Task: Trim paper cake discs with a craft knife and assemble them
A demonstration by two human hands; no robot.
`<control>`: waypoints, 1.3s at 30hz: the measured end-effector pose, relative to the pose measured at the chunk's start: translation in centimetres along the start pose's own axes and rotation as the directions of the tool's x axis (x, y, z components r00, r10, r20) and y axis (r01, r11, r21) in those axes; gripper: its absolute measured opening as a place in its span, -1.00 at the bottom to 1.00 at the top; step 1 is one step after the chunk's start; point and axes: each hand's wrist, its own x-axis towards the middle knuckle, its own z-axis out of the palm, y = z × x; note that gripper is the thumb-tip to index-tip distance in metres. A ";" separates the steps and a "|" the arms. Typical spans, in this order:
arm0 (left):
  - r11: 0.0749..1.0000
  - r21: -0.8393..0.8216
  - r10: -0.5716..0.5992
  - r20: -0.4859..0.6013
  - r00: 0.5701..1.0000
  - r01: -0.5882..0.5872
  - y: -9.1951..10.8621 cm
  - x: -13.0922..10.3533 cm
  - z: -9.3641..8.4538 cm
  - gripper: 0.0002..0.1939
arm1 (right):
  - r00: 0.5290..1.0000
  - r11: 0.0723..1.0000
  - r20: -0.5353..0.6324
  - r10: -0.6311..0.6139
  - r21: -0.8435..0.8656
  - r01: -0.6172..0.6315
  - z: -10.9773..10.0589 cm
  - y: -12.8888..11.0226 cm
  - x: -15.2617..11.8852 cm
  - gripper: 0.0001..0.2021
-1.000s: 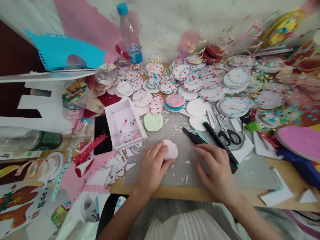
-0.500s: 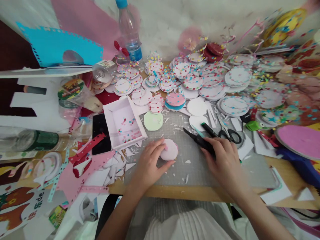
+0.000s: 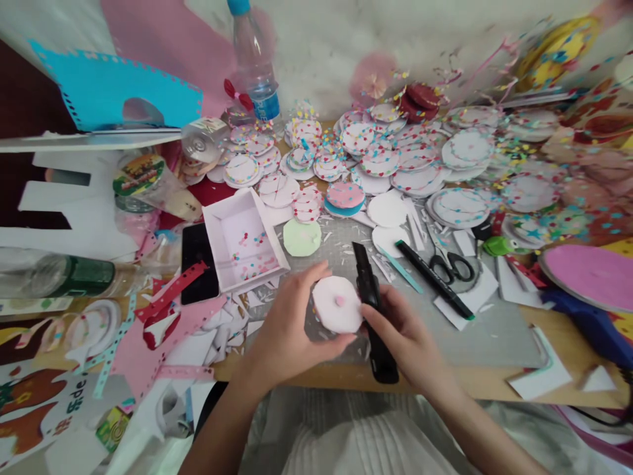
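My left hand (image 3: 297, 323) curves round a small pale disc (image 3: 332, 300) with a pink dot at its centre, thumb at its lower edge and fingers at its upper left. In my right hand (image 3: 400, 330) is a black utility knife (image 3: 372, 310), gripped between thumb and fingers beside the disc's right edge, its tip pointing up and away from me. Both hands are over the grey cutting mat (image 3: 475, 349). Behind them lies a pale green paper disc (image 3: 301, 239). A black marker (image 3: 435, 280) rests to the right, near the scissors (image 3: 449, 264).
A white open box (image 3: 244, 241) with small confetti stands on the left, next to a black phone (image 3: 198, 270). Many decorated paper discs (image 3: 356, 140) crowd the back. A water bottle (image 3: 256, 72) stands behind them. Paper scraps litter the left; a pink round (image 3: 588, 274) lies right.
My right hand has lifted the utility knife from beside the marker and brought it left, next to the disc. My left hand has raised the disc, its pink dot now showing at the centre.
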 end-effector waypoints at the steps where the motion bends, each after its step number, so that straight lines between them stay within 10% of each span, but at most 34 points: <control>1: 0.998 -0.067 0.002 -0.011 1.000 -0.003 0.1 0.1 0.1 -0.06 | 1.000 0.999 0.020 0.014 0.041 -0.015 0.5 0.0 0.0 -0.71; 9: 0.993 -0.115 -0.022 -0.087 0.996 0.012 -1.8 -0.9 2.3 -0.31 | 0.992 0.968 0.008 -0.125 -0.218 0.124 -1.2 1.4 -0.3 -0.76; 15: 0.997 0.056 -0.043 -0.107 0.993 0.049 -3.8 -1.9 2.4 -0.27 | 0.958 0.725 0.223 -0.179 -0.628 0.281 -4.5 1.3 -2.4 -0.62; 32: 0.949 -0.271 -0.157 0.028 0.987 0.159 -4.3 -3.5 2.4 -0.39 | 0.894 0.603 0.390 -0.220 -0.666 0.439 -4.1 0.1 -4.6 -0.44; 39: 0.938 -0.332 -0.131 -0.070 0.989 0.101 -5.1 -3.9 2.7 -0.43 | 0.892 0.627 0.400 -0.209 -0.645 0.436 -3.7 -0.8 -5.3 -0.42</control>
